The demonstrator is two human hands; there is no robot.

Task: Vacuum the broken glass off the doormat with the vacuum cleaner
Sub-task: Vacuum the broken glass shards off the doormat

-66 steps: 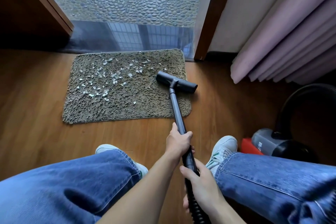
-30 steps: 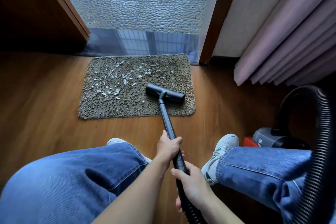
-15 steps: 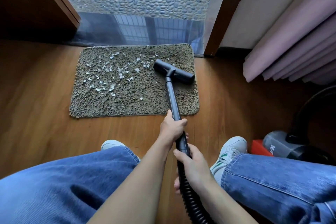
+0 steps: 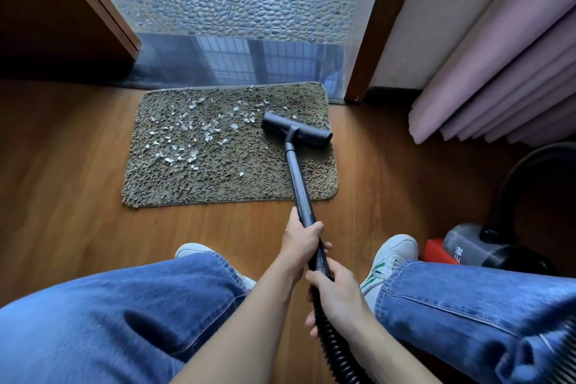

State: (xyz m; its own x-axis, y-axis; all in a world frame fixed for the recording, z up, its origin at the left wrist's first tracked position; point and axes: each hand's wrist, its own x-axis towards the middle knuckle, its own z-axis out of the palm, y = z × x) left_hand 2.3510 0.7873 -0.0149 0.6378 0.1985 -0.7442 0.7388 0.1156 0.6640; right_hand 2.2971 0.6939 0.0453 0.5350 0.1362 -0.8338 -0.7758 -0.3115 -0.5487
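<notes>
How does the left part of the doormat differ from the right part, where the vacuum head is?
The left part of the doormat is strewn with pale glass shards; the right part shows almost none. The vacuum head rests on the right part; nothing rests on the left. Both share the same shaggy brown pile.

both arms stretched fwd, left hand (image 4: pixel 301 238) grip closed high, right hand (image 4: pixel 338 296) grip closed just behind

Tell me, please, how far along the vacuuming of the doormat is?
Right side of the doormat looks clear. The nozzle sits there, wand gripped by the left hand and right hand. Glass shards still cover the left and middle.
</notes>
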